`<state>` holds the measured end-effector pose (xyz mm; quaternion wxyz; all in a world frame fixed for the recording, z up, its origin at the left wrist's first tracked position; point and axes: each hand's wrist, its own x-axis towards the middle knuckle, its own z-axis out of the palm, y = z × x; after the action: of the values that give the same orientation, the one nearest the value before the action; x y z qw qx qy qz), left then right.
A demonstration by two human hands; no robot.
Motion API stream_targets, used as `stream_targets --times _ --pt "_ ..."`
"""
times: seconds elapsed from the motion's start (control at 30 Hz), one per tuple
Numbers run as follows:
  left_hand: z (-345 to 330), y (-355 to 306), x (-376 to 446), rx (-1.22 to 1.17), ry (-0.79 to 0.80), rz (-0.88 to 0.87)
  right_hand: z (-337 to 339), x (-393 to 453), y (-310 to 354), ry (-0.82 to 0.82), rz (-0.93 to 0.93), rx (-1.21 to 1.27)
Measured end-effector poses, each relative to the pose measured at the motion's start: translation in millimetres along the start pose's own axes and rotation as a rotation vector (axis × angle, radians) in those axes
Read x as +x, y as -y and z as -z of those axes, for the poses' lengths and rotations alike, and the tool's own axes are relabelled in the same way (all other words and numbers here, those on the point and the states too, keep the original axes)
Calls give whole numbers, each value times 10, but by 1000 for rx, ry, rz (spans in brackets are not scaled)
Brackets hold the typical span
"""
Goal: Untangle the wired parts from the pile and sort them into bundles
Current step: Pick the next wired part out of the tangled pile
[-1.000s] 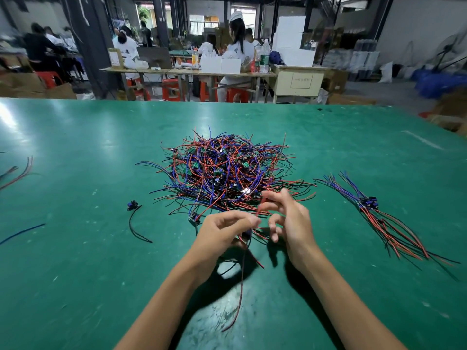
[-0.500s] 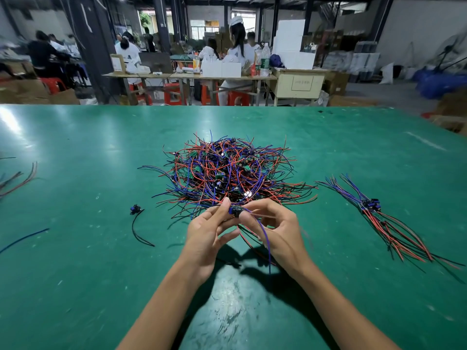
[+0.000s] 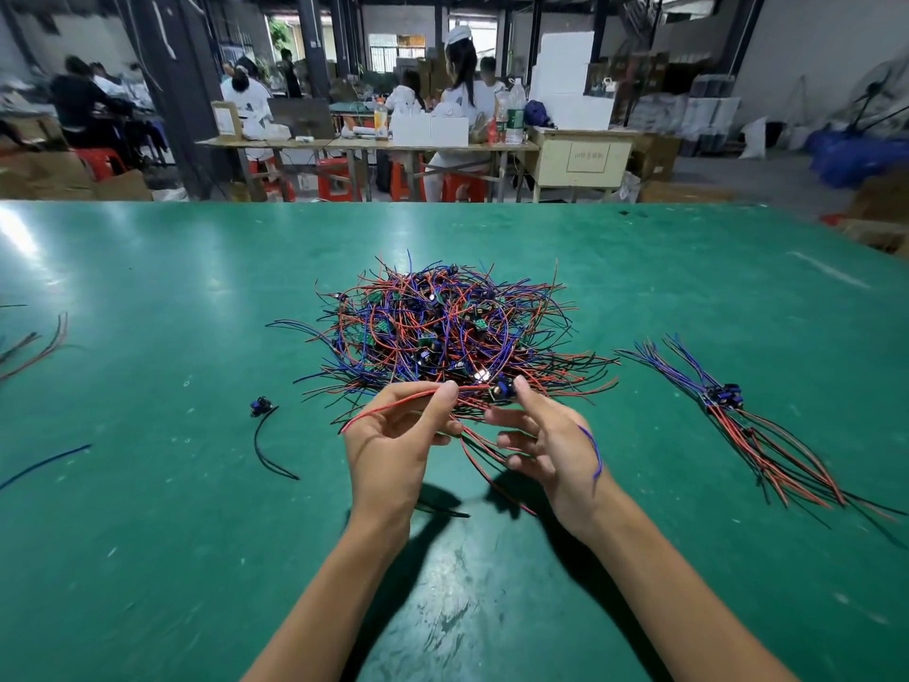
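where the green table meets the left edge of the view, a few loose wires lie well apart from everything else, with a single blue wire nearer to you. further right, a lone part with a black wire lies by itself, between those strays and the pile. your left hand is raised at the near edge of the pile, thumb and forefinger pinching a red wire whose free end curves out to the left. that wire runs right to a small dark component, which your right hand holds between the thumb and a fingertip; its other fingers are loosely curled and hold nothing. a blue wire from the component drapes over the back of your right hand. more red and black wires hang below both hands toward the table. behind your hands, at the centre of the table, sits the tangled pile of red, blue and black wires with small parts caught among them. well to the right, apart from the pile, lies one sorted bundle, its components gathered together and its wires fanning away on either side. beyond the table's far edge, people sit at a workbench.
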<state>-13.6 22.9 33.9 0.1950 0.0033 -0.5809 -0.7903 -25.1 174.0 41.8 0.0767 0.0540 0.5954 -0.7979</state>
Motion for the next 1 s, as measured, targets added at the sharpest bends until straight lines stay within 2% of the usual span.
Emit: stream_targets --times 0.1,0.23,0.37,0.43,0.57,0.63,0.73,0.83,1.0 --pt "38 43 17 141 10 -145 47 8 39 -4 -19 151" --pt "51 124 -24 382 166 -361 112 24 126 -44 -68 418" --pt "105 205 -2 605 235 -540 164 41 197 -78 -75 523" --pt "134 226 21 669 208 -556 197 47 204 -90 -72 527" --pt "118 197 28 611 95 -358 216 37 181 -109 -22 234" --pt "64 164 6 437 158 -165 156 22 153 -87 36 80" --pt "-31 84 -47 183 352 128 64 -21 98 -12 98 -94" --pt "-49 68 -89 118 462 232 45 -47 47 52 148 -107" --pt "14 60 -44 34 454 333 69 -6 22 -23 252 -229"
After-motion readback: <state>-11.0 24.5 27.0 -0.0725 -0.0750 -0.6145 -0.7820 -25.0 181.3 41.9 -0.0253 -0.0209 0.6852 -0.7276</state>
